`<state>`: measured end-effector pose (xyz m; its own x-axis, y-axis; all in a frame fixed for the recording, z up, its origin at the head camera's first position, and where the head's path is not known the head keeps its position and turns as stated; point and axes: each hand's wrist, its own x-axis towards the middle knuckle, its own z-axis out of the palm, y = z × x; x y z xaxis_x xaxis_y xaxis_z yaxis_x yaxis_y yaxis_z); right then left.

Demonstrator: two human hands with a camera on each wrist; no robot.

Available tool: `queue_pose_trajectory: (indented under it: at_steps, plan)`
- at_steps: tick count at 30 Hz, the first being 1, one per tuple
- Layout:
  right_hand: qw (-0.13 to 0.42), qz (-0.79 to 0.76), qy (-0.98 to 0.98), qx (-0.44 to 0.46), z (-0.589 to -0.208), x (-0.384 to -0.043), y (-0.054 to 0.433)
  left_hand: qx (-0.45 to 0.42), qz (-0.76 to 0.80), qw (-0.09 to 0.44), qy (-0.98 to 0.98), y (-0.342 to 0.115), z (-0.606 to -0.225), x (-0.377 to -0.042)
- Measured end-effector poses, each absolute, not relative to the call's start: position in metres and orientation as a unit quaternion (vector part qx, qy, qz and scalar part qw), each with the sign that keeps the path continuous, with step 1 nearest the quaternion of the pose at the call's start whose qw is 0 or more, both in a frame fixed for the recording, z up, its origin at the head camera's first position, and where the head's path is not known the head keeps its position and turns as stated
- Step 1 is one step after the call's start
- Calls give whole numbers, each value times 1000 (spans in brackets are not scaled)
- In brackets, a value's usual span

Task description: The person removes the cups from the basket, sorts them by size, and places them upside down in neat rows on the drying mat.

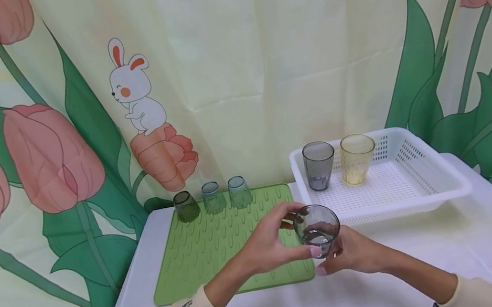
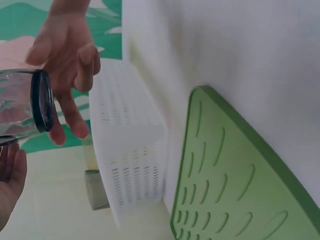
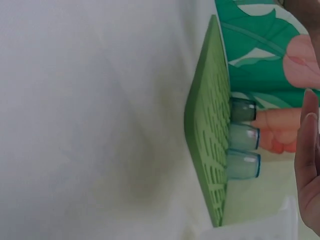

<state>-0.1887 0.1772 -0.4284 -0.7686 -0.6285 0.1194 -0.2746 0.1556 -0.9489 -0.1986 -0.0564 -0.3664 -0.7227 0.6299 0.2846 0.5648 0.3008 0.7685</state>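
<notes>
A clear grey drinking glass (image 1: 317, 230) is raised in front of the body, its round mouth facing up toward the head camera. My left hand (image 1: 270, 240) grips it from the left, thumb along the near side and fingers behind. Just under its lower right side is my right hand (image 1: 361, 250), fingers loosely bent. In the left wrist view, the right hand (image 2: 67, 55) has spread fingers beside the thick base of the glass (image 2: 17, 102). Only part of a hand (image 3: 310, 165) shows at the edge of the right wrist view.
On the green ridged mat (image 1: 225, 268) stand a dark glass (image 1: 186, 206), a blue glass (image 1: 213, 197) and a teal glass (image 1: 239, 192) along its far edge. A white perforated basket (image 1: 440, 172) at the right holds a grey tumbler (image 1: 320, 165) and a yellow tumbler (image 1: 357, 158).
</notes>
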Motion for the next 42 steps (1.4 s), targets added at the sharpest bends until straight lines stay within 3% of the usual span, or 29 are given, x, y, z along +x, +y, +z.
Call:
queue_pose_trajectory:
  at_steps: [42]
  plan:
    - [143,-610,750,-210,-427,-180,203,348,507,89,784,-77,-409,-201]
